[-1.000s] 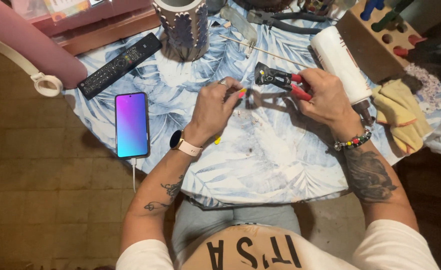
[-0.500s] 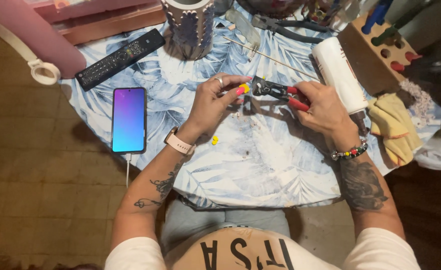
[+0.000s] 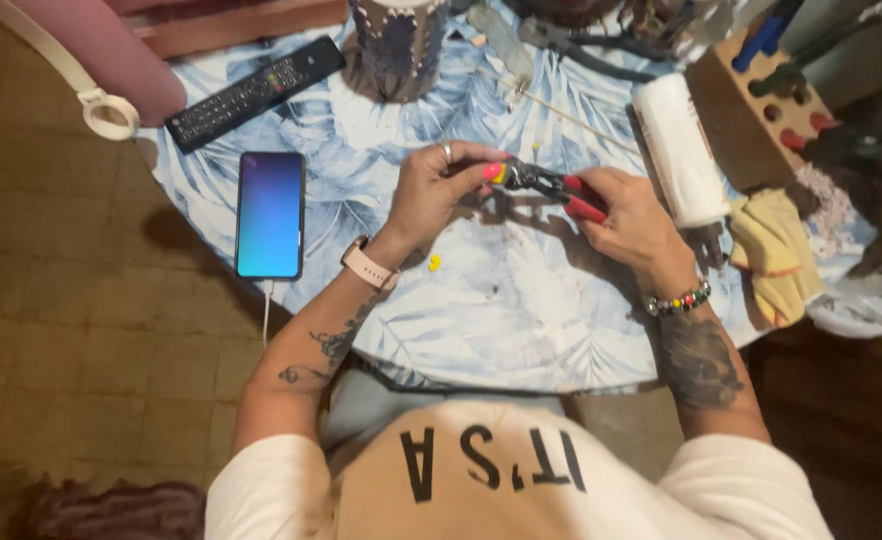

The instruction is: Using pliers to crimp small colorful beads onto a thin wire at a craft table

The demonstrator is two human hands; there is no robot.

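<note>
Right hand (image 3: 633, 212) clenches red-handled pliers (image 3: 551, 186), left hand (image 3: 439, 190) pinches a small yellow piece (image 3: 498, 173) at their nose mid-table, right of the phone (image 3: 271, 214); best keep jaws square, squeeze gently, wrists braced.

Over the last second the left hand (image 3: 436, 195) has slid up and right until its fingertips meet the nose of the red-handled pliers (image 3: 551, 187). The right hand (image 3: 631, 215) has tipped the pliers' handles lower. The small yellow piece (image 3: 434, 264) on the leaf-print tablecloth (image 3: 521, 310) now lies clear of the left wrist.
</note>
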